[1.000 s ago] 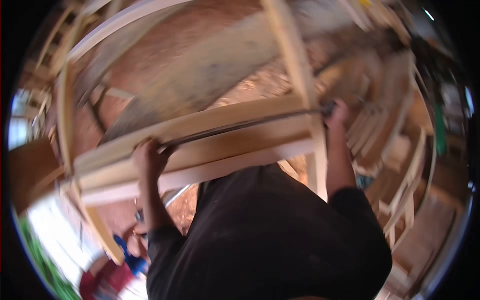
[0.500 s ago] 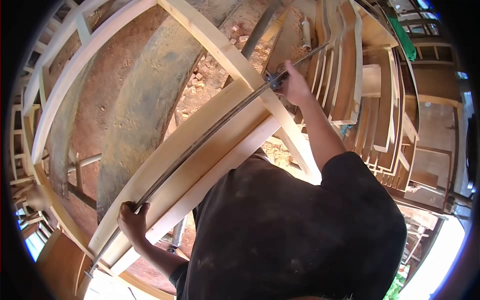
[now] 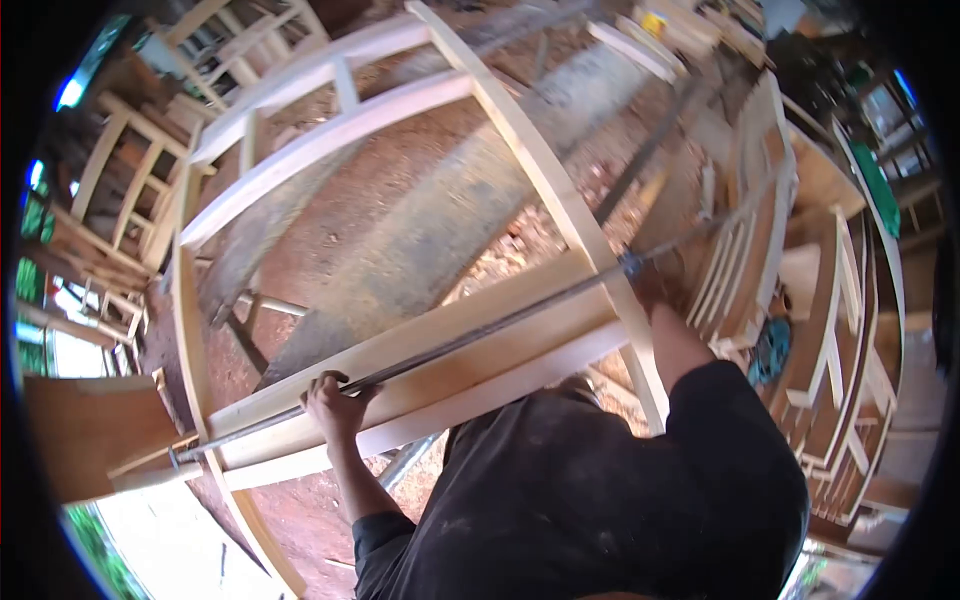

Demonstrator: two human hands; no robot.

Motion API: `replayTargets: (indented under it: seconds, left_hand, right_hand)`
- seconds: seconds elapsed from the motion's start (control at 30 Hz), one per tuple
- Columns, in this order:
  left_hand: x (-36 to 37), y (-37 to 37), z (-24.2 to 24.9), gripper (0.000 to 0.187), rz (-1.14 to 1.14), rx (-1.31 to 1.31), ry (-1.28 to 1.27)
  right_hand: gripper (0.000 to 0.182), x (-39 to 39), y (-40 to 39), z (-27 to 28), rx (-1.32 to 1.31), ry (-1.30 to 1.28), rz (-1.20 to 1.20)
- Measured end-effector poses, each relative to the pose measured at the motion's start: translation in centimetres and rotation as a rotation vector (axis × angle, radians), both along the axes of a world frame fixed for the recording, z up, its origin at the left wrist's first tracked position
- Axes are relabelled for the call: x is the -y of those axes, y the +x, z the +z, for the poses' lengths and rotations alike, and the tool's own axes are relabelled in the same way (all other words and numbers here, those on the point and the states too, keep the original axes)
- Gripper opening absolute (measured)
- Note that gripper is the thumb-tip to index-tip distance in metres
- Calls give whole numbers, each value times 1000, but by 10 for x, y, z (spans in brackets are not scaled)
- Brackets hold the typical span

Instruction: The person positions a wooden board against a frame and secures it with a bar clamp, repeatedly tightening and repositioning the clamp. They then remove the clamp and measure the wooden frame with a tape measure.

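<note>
A long metal bar clamp [image 3: 480,332] lies across a pale wooden frame [image 3: 545,170], along its wide bottom rail [image 3: 500,297]. Its left end reaches past the frame's left post. My left hand [image 3: 336,405] is closed round the bar, toward the left end, with thumb and fingers on it. At the right post, my right hand [image 3: 662,285] is closed at a blue part of the clamp [image 3: 631,263]; its fingers are blurred and in shadow. Beyond that hand the bar sticks out to the right.
Curved wooden pieces [image 3: 755,240] are stacked on the right. Behind the frame, a worn plank [image 3: 420,235] lies over reddish ground with wood offcuts. More wooden frames [image 3: 125,185] stand at the far left, above a brown panel [image 3: 95,435].
The view has turned, so the frame sits lower and more level, and more of the left side shows. Both hands stay at the clamp, the right one now blurred.
</note>
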State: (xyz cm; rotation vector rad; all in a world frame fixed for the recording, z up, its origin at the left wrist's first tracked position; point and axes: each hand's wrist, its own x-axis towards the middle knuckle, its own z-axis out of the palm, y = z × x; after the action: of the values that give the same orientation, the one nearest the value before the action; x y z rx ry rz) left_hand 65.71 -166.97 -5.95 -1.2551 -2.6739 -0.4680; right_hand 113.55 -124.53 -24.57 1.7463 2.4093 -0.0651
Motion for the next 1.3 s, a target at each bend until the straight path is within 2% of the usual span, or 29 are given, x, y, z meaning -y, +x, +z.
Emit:
replayTargets:
  seconds: [0.17,0.2,0.27,0.3,0.37,0.4,0.47,0.53,0.6,0.63,0.67,0.73,0.8,0.83,0.87,0.93,0.97,1.0,1.03,1.07,1.13,1.17,1.2,1.23,1.27,1.3]
  left_hand:
    - [0,2,7,53,37,66,-6]
    - [2,1,4,54,25,72,26]
    - [3,2,4,55,29,55,71]
    - [4,1,0,55,28,61,90]
    - [5,1,-6,55,46,62,125]
    - [5,5,-2,53,56,74,108]
    - [2,18,0,42,59,44,44]
    - [-2,41,-6,38,-67,-94,154]
    - [-8,81,-15,37,-132,36,309]
    - [-7,109,-20,36,-174,133,457]
    - [1,137,-25,35,-222,224,603]
    - [32,185,-14,32,-351,334,468]
    - [65,213,-4,30,-478,619,228]
    - [77,211,-29,21,-580,610,205]
    - [90,210,-39,16,-574,705,63]
    - [109,215,-51,18,-362,701,75]
    - [115,217,-27,30,-258,858,175]
    - [117,212,-25,41,-126,1080,131]
    - [119,212,-25,51,-3,1355,320]
    - [124,212,-24,64,123,1619,514]
    - [147,206,-15,81,105,2122,889]
    - [162,201,-17,79,-189,2273,1044]
    - [170,199,-32,67,-178,2109,1215]
    - [194,193,-48,57,-81,2069,1189]
    - [224,187,-56,47,21,2029,1159]
    - [252,181,-48,30,71,1970,1147]
  right_hand:
    - [35,16,5,1,-617,-604,-776]
    - [35,21,2,20,-611,-594,-741]
    - [38,46,-19,88,-1138,-569,-980]
    - [38,51,-24,89,-1126,-567,-932]
    - [34,64,-27,86,-1510,-156,-483]
    - [34,75,-34,96,-1504,-170,-438]
    - [40,114,-51,124,-1413,212,-203]
    - [41,139,-57,135,-1424,223,-146]
    - [42,155,-55,131,-1351,340,-1]
    - [41,154,-57,126,-1509,346,90]
    - [38,154,-57,121,-1658,167,41]
    - [38,152,-53,122,-1613,74,53]
    - [44,153,-53,121,-1635,42,40]
    - [50,152,-55,121,-1653,29,20]
    - [50,160,-59,123,-1628,-6,77]
    - [65,191,-83,127,-1611,25,-7]
    - [75,211,-97,127,-1570,-169,24]
    - [72,236,-118,117,-1669,-280,214]
    - [72,284,-138,140,-1553,-496,280]
    - [72,324,-158,154,-1438,-697,467]
    - [67,410,-188,190,-1246,-959,683]
    - [64,434,-204,199,-1108,-964,874]
    - [62,453,-218,203,-965,-963,1068]
    - [63,465,-231,195,-1032,-797,1179]
    - [63,471,-253,198,-1023,-827,1225]
    - [58,477,-272,196,-1083,-825,1111]
